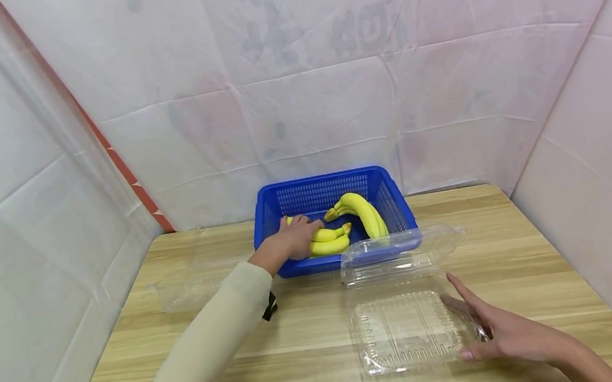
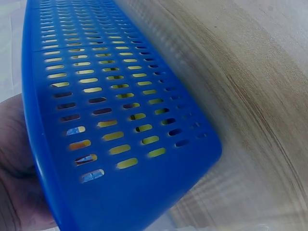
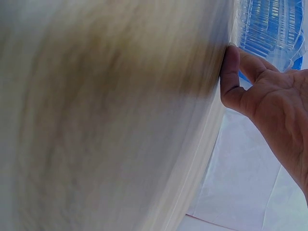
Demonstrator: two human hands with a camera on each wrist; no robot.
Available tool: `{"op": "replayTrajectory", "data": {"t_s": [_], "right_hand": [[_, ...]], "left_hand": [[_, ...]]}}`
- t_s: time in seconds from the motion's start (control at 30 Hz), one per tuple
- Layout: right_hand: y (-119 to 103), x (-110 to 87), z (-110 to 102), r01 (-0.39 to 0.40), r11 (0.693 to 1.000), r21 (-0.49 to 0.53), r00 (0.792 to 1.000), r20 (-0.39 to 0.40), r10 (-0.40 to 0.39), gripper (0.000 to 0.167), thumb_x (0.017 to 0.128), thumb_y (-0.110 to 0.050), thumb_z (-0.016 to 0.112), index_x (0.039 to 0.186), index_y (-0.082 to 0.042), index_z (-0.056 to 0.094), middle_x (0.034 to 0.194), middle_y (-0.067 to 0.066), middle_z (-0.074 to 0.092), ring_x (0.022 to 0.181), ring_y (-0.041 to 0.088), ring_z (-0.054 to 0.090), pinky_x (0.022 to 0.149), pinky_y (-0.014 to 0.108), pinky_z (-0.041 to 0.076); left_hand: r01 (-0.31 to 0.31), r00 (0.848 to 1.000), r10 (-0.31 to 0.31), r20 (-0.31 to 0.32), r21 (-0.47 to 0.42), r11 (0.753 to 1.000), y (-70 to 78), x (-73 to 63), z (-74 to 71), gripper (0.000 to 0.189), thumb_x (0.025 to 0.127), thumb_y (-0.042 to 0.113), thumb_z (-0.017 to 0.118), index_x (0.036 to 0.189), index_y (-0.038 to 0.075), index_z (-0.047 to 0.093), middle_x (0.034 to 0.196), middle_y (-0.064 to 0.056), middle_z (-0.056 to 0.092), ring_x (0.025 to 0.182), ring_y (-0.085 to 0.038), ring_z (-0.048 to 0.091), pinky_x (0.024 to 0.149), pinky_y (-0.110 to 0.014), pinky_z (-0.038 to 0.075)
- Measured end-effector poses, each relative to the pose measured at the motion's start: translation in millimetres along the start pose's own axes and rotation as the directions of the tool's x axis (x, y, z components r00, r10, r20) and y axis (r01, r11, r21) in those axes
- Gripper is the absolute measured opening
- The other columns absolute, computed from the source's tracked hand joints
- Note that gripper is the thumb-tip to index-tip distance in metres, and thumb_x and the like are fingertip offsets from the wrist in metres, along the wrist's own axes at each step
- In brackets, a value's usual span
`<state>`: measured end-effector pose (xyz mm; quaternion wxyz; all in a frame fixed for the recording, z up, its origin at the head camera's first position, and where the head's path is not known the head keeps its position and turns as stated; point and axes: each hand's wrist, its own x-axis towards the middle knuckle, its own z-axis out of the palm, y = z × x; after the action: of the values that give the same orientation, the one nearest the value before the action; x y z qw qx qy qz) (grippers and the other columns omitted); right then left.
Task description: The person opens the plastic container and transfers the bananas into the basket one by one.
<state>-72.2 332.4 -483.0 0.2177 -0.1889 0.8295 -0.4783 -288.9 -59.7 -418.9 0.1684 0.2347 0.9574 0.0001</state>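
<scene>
My left hand reaches into a blue plastic basket and grips a bunch of yellow bananas, its fingers curled over their left end. In the left wrist view, part of that hand shows behind the basket wall, and yellow appears through the slots. A second banana bunch lies at the basket's right side. My right hand rests at the right side of a clear plastic clamshell container, thumb by its near right corner and fingers extended along the side. Its lid stands raised, overlapping the basket's front rim.
Another clear plastic container sits on the left of the wooden table, partly behind my left sleeve. White printed sheeting encloses the table at the back and sides.
</scene>
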Motion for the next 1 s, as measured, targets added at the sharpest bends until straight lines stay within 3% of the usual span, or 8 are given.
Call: {"op": "replayTrajectory", "data": {"t_s": [0.2, 0.37, 0.53, 0.67, 0.77, 0.87, 0.93, 1.0], "right_hand": [[2, 1.0, -1, -0.004, 1.000, -0.006, 1.000, 0.006, 0.004, 0.123, 0.095, -0.025, 0.081, 0.169, -0.040, -0.016, 0.173, 0.035, 0.022, 0.149, -0.008, 0.022, 0.108, 0.005, 0.033], [4, 2.2, -1, 0.006, 1.000, 0.021, 1.000, 0.018, -0.006, 0.122, 0.096, -0.022, 0.080, 0.169, -0.041, -0.016, 0.173, 0.036, 0.020, 0.142, -0.021, 0.020, 0.108, 0.004, 0.032], [4, 2.1, -2, 0.021, 0.999, 0.043, 0.999, 0.024, -0.022, 0.122, 0.096, -0.020, 0.080, 0.169, -0.039, -0.016, 0.172, 0.038, 0.018, 0.140, -0.024, 0.019, 0.108, 0.003, 0.030], [4, 0.2, -1, 0.024, 0.999, 0.034, 1.000, 0.017, -0.025, 0.122, 0.096, -0.020, 0.080, 0.169, -0.038, -0.016, 0.172, 0.037, 0.019, 0.140, -0.023, 0.019, 0.109, 0.004, 0.031], [4, -2.9, -1, 0.019, 1.000, 0.005, 1.000, -0.001, -0.019, 0.123, 0.096, -0.021, 0.080, 0.169, -0.038, -0.016, 0.172, 0.036, 0.023, 0.140, -0.023, 0.019, 0.108, 0.005, 0.034], [4, -3.6, -1, 0.019, 1.000, -0.006, 1.000, -0.009, -0.019, 0.122, 0.096, -0.021, 0.080, 0.170, -0.038, -0.016, 0.172, 0.035, 0.024, 0.140, -0.023, 0.020, 0.107, 0.006, 0.035], [4, -2.1, -1, 0.023, 1.000, -0.003, 1.000, -0.006, -0.023, 0.122, 0.096, -0.020, 0.080, 0.170, -0.038, -0.016, 0.172, 0.036, 0.024, 0.141, -0.023, 0.021, 0.108, 0.006, 0.035], [3, -0.2, -1, 0.025, 1.000, 0.002, 1.000, 0.000, -0.025, 0.122, 0.096, -0.020, 0.080, 0.170, -0.038, -0.016, 0.172, 0.036, 0.024, 0.141, -0.023, 0.021, 0.108, 0.006, 0.035]], "left_hand": [[-0.009, 1.000, 0.009, -0.026, -0.015, 1.000, -3.6, -2.9, 1.0, 0.064, 0.102, 0.016, 0.065, 0.162, 0.024, 0.045, 0.168, -0.007, 0.046, 0.162, -0.031, 0.033, 0.134, -0.067, 0.014], [-0.016, 0.996, 0.009, -0.086, -0.071, 0.997, -6.4, -9.5, 0.9, 0.067, 0.098, 0.015, 0.068, 0.162, 0.023, 0.046, 0.168, -0.007, 0.047, 0.160, -0.031, 0.036, 0.132, -0.068, 0.016], [-0.066, 0.981, 0.046, -0.189, -0.098, 0.993, -1.6, -22.7, 1.6, 0.055, 0.105, 0.021, 0.063, 0.159, 0.019, 0.051, 0.163, -0.008, 0.052, 0.157, -0.031, 0.042, 0.128, -0.066, 0.025], [-0.152, 0.938, 0.106, -0.329, -0.119, 0.981, 8.4, -38.3, 2.9, 0.045, 0.106, 0.018, 0.061, 0.150, 0.016, 0.060, 0.154, -0.007, 0.061, 0.148, -0.033, 0.051, 0.121, -0.064, 0.035], [-0.229, 0.883, 0.152, -0.444, -0.127, 0.965, 17.1, -51.4, 4.5, 0.037, 0.102, 0.011, 0.060, 0.138, 0.014, 0.070, 0.141, -0.005, 0.069, 0.137, -0.032, 0.060, 0.119, -0.062, 0.041], [-0.290, 0.828, 0.184, -0.529, -0.124, 0.949, 23.9, -67.0, 7.1, 0.032, 0.097, 0.008, 0.061, 0.124, 0.012, 0.078, 0.125, -0.004, 0.076, 0.118, -0.027, 0.069, 0.107, -0.052, 0.054], [-0.306, 0.812, 0.180, -0.555, -0.143, 0.941, 27.3, -78.9, 10.1, 0.029, 0.094, 0.009, 0.062, 0.117, 0.011, 0.080, 0.112, -0.001, 0.078, 0.102, -0.020, 0.071, 0.094, -0.042, 0.060], [-0.314, 0.820, 0.164, -0.549, -0.191, 0.930, 30.4, -90.6, 14.5, 0.026, 0.092, 0.011, 0.064, 0.113, 0.011, 0.081, 0.100, 0.001, 0.078, 0.088, -0.014, 0.069, 0.078, -0.033, 0.059]]}}
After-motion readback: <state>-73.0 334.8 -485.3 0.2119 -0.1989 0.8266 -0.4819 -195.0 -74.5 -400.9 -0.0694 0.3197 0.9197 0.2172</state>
